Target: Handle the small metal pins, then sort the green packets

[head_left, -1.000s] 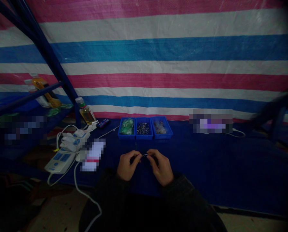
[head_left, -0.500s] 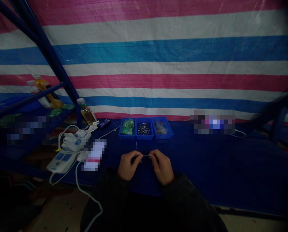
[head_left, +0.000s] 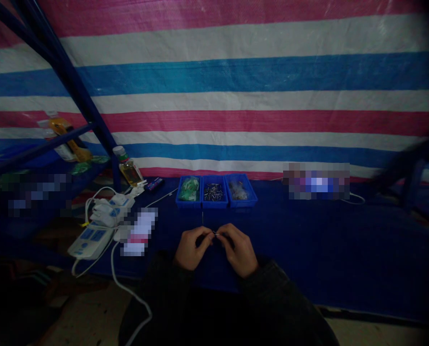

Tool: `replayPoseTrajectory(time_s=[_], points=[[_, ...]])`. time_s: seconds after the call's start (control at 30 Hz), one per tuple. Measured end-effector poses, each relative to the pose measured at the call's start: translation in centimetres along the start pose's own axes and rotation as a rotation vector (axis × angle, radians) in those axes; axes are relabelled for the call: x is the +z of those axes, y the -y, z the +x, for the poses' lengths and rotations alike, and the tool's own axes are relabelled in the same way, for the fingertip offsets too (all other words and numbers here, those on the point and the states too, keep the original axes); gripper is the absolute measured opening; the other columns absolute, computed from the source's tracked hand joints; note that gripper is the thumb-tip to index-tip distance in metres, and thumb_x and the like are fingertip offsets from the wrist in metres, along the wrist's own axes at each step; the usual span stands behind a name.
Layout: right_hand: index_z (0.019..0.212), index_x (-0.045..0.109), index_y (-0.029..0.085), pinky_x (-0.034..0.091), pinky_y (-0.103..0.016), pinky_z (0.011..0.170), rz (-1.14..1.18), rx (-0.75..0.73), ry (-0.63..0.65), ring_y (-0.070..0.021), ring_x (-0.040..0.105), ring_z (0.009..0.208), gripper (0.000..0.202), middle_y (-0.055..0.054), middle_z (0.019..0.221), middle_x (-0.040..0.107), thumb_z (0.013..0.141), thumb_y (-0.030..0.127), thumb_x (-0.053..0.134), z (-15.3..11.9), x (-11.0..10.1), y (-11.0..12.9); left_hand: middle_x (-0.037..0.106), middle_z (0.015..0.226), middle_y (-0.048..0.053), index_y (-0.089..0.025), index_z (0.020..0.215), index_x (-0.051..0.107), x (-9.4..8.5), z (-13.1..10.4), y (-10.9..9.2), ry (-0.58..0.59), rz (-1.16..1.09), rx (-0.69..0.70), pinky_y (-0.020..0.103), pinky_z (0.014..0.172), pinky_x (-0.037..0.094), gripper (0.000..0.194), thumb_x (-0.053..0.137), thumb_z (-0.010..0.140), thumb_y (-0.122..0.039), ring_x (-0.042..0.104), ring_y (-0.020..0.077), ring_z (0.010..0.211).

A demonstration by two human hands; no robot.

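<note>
My left hand is closed in a pinch over the table, thumb against forefinger. Facing it, my right hand pinches too, its fingertips almost touching the left ones. Between the two sits a small, thin metal piece, mostly covered by fingertips; its exact kind is too small to make out. Just beyond my left hand a thin dark rod shows. Behind both hands stand three blue trays: one with green bagged items, a middle one with small metal pins, and one with a clear plastic bag.
To the left lie a white power strip with plugs and cables, and a blurred phone. A bottle stands behind them by a blue metal frame. A pixelated lit object is at the back right, before a striped sheet.
My right fingertips have come slightly left, closer to the left ones, so less of the metal piece shows between them. The trays stay in place.
</note>
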State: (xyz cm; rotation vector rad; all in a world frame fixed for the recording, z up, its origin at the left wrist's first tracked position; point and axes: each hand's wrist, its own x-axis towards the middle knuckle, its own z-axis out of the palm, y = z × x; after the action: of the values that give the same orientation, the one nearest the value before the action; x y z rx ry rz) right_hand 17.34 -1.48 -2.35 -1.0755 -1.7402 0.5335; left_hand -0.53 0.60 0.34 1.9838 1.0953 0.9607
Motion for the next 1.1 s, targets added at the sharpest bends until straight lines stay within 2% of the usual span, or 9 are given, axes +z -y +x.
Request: replayPoseTrajectory(time_s=[0.33, 0.6, 0.8, 1.1], points=[[0.095, 0.063, 0.023, 0.053, -0.032, 0.082, 0.000, 0.003, 0.016, -0.0202, 0.067, 0.087, 0.015, -0.005, 0.092, 0.068, 0.101, 0.020, 0.050, 0.15, -0.01, 0.09, 0.073, 0.076, 0.003, -0.018, 0.085, 0.071, 0.03, 0.07, 0.18, 0.025, -0.010, 0.002, 0.025, 0.073, 0.050, 0.021, 0.057, 0.097, -0.027, 0.069, 0.0172, 0.074], [0.090, 0.063, 0.023, 0.051, -0.031, 0.074, -0.075, 0.032, 0.018, -0.0196, 0.066, 0.078, 0.020, -0.004, 0.085, 0.067, 0.103, 0.024, 0.047, 0.18, -0.09, 0.06, 0.074, 0.077, 0.003, -0.018, 0.084, 0.072, -0.02, 0.03, -0.03, 0.004, -0.011, 0.005, 0.026, 0.074, 0.050, 0.020, 0.058, 0.096, -0.025, 0.069, 0.0175, 0.074], [0.105, 0.063, 0.024, 0.053, -0.032, 0.080, -0.027, 0.004, 0.007, -0.0208, 0.068, 0.088, 0.014, -0.006, 0.094, 0.069, 0.102, 0.023, 0.049, 0.06, 0.00, 0.06, 0.073, 0.074, 0.002, -0.018, 0.084, 0.072, -0.03, 0.03, -0.10, -0.040, -0.017, -0.018, 0.025, 0.071, 0.049, 0.020, 0.058, 0.097, -0.027, 0.068, 0.0169, 0.072], [0.094, 0.063, 0.023, 0.052, -0.031, 0.076, -0.073, 0.018, -0.015, -0.0197, 0.067, 0.081, 0.017, -0.005, 0.089, 0.068, 0.102, 0.022, 0.048, 0.21, -0.09, 0.13, 0.073, 0.075, 0.002, -0.018, 0.083, 0.071, -0.07, 0.09, -0.14, -0.011, 0.014, -0.011, 0.025, 0.071, 0.049, 0.023, 0.057, 0.098, -0.029, 0.069, 0.0166, 0.071]])
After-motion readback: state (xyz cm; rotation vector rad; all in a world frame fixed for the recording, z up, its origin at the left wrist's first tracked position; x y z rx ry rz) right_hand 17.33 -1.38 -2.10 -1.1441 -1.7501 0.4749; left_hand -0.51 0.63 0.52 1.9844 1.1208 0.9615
